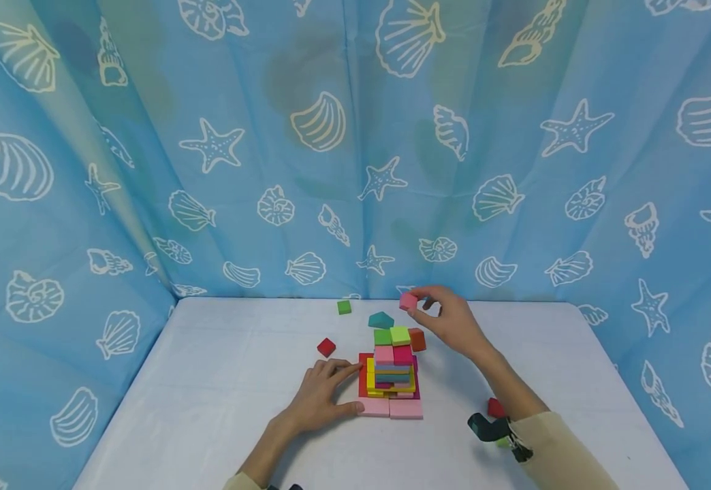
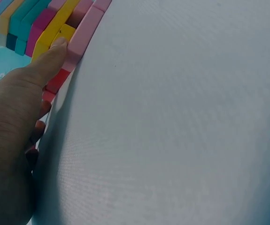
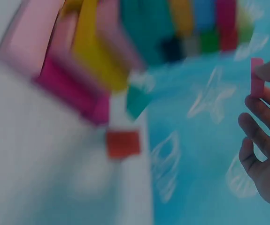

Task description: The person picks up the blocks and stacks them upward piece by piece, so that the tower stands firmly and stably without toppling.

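A stepped tower of coloured wooden blocks stands on the table, with a green block [image 1: 383, 337] and a lime block [image 1: 400, 335] side by side on top. Beneath them are a pink block [image 1: 383, 354] and a magenta one. My right hand [image 1: 450, 323] pinches a small pink block [image 1: 408, 301] between thumb and fingers, raised behind and right of the tower. At the tower's left side lies my left hand [image 1: 319, 395], its index fingertip at the red base block [image 1: 363, 376]. Its thumb [image 2: 50, 61] touches the front pink base block [image 2: 85, 35].
Loose on the white table [image 1: 208, 381] are a green block [image 1: 344, 307], a red block [image 1: 326, 348], a teal block [image 1: 381, 319] and an orange-red block [image 1: 417, 339]. Another red block [image 1: 496, 407] lies by the right forearm. A blue shell-print curtain [image 1: 355, 204] hangs behind.
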A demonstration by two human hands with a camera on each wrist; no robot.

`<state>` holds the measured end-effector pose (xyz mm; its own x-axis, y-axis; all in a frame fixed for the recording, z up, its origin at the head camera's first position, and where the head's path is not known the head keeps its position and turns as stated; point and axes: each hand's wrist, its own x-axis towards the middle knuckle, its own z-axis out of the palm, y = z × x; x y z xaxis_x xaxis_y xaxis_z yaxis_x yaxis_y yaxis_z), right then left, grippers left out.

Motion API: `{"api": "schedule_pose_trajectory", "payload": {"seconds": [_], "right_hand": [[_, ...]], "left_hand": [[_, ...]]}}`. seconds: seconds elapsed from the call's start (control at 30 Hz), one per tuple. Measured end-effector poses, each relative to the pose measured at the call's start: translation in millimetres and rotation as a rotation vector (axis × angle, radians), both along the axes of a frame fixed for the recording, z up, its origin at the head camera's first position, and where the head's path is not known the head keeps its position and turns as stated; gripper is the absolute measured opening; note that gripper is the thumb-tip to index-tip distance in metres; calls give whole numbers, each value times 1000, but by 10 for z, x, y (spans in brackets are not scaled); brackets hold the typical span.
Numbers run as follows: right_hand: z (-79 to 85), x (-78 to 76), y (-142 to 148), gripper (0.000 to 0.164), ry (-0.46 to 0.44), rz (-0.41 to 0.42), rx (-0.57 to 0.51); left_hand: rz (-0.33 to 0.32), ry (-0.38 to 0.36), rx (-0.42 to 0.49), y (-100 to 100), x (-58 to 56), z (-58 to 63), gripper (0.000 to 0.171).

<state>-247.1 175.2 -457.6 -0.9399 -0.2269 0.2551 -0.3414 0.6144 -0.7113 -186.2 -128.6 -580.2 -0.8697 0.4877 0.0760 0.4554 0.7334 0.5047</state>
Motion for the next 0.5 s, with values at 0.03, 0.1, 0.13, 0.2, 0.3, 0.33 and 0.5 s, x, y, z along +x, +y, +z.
{"api": "schedule_pose_trajectory", "payload": {"seconds": [0.03,0.1,0.13,0.2,0.3,0.33,0.5], "right_hand": [[61,50,-54,49,10,27,0],[148,146,-149,48,20,74,2],[176,187,-191,47,24,92,8],[206,253,-263,45,26,126,22],[195,312,-326,44,17,173,23],[189,326,-339,44,13,188,28],[142,360,-357,44,-26,233,58]], "left_hand": [[0,1,0,0,-2,0,82],[0,1,2,1,-6,0,81],[2,0,2,1,-7,1,81],[3,1,1,2,-4,5,81],[2,3,1,2,2,11,81],[3,3,0,1,3,10,81],[-4,10,2,-3,6,-5,81]]}}
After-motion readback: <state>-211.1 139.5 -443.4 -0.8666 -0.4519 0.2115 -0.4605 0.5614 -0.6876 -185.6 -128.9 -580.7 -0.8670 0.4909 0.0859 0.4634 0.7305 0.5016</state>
